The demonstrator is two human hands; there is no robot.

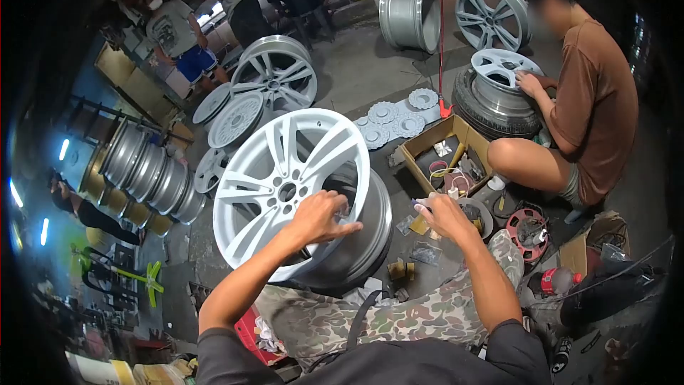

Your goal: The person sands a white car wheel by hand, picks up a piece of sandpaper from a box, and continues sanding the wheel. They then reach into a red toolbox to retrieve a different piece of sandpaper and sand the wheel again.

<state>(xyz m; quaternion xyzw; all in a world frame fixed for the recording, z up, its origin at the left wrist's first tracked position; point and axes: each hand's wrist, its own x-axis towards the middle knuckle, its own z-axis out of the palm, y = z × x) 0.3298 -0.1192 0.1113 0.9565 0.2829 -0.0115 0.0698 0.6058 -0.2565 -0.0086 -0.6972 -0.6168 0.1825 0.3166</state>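
Observation:
A light grey alloy wheel (287,135) leans in front of me, tilted against another wheel rim (374,232). Over its lower right spokes hovers my left hand (319,218), thumb stretched out and fingers bent but apart. My right hand (445,217) is closed, to the right of the wheel and above the littered floor. A small whitish piece with a purple edge (422,207) shows at its fingertips; what it is, I cannot tell.
A cardboard box (420,170) of supplies stands ahead right. Beyond it, a seated person (598,100) handles a smaller wheel (496,64) on a tire (474,115). Grey center caps (408,122) lie behind the box. More wheels (146,171) line the left.

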